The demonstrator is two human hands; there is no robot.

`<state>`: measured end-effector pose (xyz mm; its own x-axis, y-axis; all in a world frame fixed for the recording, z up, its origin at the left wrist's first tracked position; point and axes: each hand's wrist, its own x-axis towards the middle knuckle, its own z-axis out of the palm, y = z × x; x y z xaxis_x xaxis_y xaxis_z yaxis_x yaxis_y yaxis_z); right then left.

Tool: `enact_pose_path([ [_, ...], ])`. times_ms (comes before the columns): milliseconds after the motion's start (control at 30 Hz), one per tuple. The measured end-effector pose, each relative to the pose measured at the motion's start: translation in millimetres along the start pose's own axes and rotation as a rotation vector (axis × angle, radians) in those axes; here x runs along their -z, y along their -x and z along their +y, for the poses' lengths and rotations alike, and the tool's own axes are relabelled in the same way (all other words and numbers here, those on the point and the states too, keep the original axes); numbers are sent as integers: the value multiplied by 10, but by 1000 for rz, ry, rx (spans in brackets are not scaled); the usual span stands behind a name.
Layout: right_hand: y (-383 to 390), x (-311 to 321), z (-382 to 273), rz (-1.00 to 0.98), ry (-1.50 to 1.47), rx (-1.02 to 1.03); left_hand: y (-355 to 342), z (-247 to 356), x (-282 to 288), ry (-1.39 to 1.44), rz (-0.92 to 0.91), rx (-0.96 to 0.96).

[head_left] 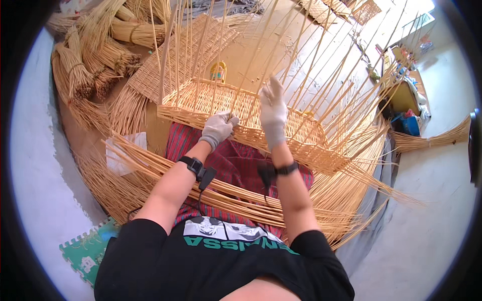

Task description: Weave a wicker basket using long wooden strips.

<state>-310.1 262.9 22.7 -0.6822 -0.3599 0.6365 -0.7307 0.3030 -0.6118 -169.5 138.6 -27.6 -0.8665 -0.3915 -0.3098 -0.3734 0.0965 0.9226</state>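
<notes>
A half-woven wicker basket of pale canes lies across in front of me, with tall upright stakes rising round its sides. My left hand, in a light knitted glove, is closed on the near edge of the basket, left of its middle. Further right, my gloved right hand is raised over the near wall among the stakes. Its fingers point up and look apart, slightly blurred, and I see nothing held in them. A striped red cloth covers my lap beneath the basket.
Long loose canes lie across my lap, and more fan out at the right. Tied cane bundles are heaped at the far left beside a woven mat. A yellow container stands behind the basket. A white wall borders the right.
</notes>
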Motion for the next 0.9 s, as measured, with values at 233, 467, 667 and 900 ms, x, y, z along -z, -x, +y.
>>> enact_pose_path([
  [233, 559, 316, 83, 67, -507, -207, -31, -38, 216, 154, -57, 161],
  [467, 986, 272, -18, 241, -689, -618, -340, 276, 207, -497, 306, -72],
  [667, 948, 926, 475, 140, -591, -810, -276, 256, 83, 16, 411, 29],
  [900, 751, 1070, 262, 210, -636, -627, -104, 682, -522, -452, -230, 129],
])
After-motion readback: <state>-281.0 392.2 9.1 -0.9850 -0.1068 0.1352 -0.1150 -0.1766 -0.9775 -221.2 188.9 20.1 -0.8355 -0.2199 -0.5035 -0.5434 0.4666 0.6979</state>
